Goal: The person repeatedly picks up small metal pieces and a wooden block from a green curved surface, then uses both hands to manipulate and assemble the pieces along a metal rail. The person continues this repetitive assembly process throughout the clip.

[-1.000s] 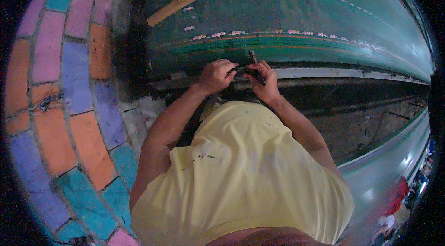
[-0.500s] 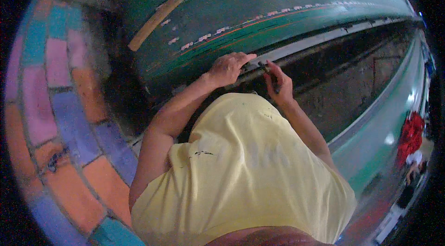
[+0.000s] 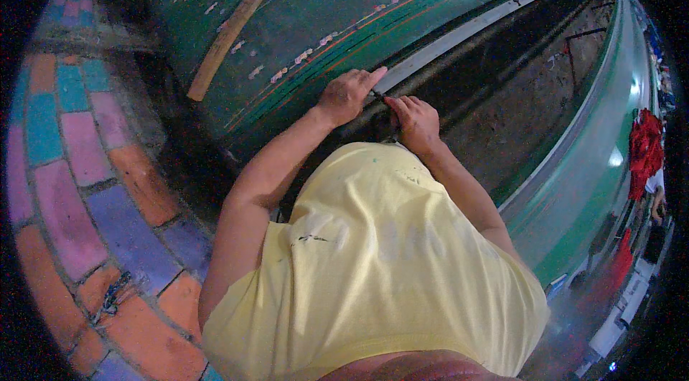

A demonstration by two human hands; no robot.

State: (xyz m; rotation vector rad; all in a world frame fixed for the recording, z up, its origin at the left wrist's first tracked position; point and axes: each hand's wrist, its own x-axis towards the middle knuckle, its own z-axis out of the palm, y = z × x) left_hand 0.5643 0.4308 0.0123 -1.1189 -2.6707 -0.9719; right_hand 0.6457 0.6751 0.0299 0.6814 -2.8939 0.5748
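My left hand (image 3: 347, 98) is by the near end of a pale metal rail (image 3: 459, 40) along the edge of a long green table (image 3: 323, 15). Its fingers are curled, with one digit stretched out along the rail; what they close on is hidden. Just to the right, my right hand (image 3: 418, 121) has its thumb and fingers pressed together on a small dark rod-like piece (image 3: 377, 95), too small to name. The piece spans the narrow gap between both hands. Below the hands, part of the rail's edge is in shadow.
A flat wooden strip (image 3: 233, 36) lies on the green table beside rows of small pale marks. A dark gap (image 3: 524, 65) separates it from a second green table (image 3: 574, 201) at right. Red cloth (image 3: 645, 151) is at far right. Coloured paving (image 3: 129, 227) runs along the left.
My right hand has moved in toward the left hand, and its fingers have closed together. My left hand stays by the rail's end. The whole view has turned slightly.
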